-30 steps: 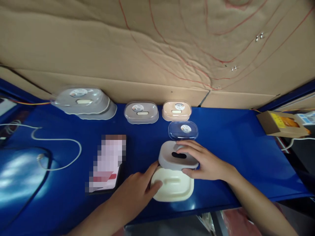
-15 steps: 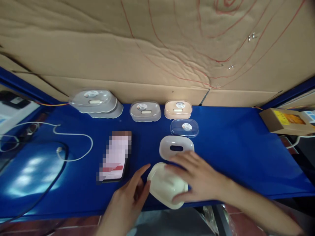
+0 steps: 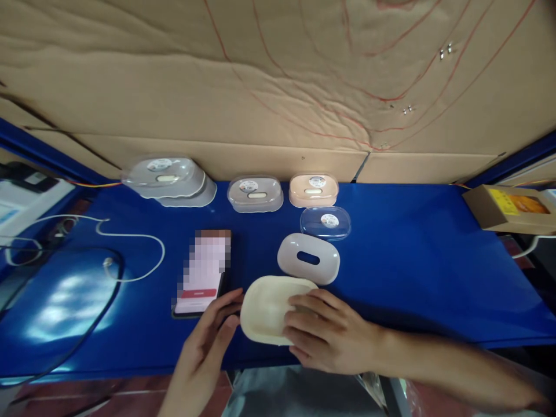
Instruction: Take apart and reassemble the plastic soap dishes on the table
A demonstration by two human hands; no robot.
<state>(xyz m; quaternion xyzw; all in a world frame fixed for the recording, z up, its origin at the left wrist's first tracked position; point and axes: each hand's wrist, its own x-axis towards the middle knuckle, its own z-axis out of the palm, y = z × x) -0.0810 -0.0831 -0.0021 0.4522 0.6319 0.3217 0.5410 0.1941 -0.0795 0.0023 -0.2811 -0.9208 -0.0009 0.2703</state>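
A cream oval dish (image 3: 264,310) is near the front edge of the blue table. My right hand (image 3: 325,330) grips its right side, with the fingers reaching over the inside. On the other side, my left hand (image 3: 212,336) is beside the dish's left end, fingers apart and holding nothing. Just behind the dish lies a pale oval plate (image 3: 289,258) with a slot in its middle. Beyond that is a clear oval lid (image 3: 317,223) with a round label.
Lidded oval boxes stand along the cardboard wall: a grey stack (image 3: 174,186), a grey box (image 3: 269,200) and a peach box (image 3: 304,196). A phone (image 3: 206,266) and cables (image 3: 143,234) lie left; a cardboard box (image 3: 486,208) is right.
The cream dish has turned and shifted left, and my right hand has moved with it. My left hand has drawn slightly left. The slotted plate has tilted and moved slightly left.
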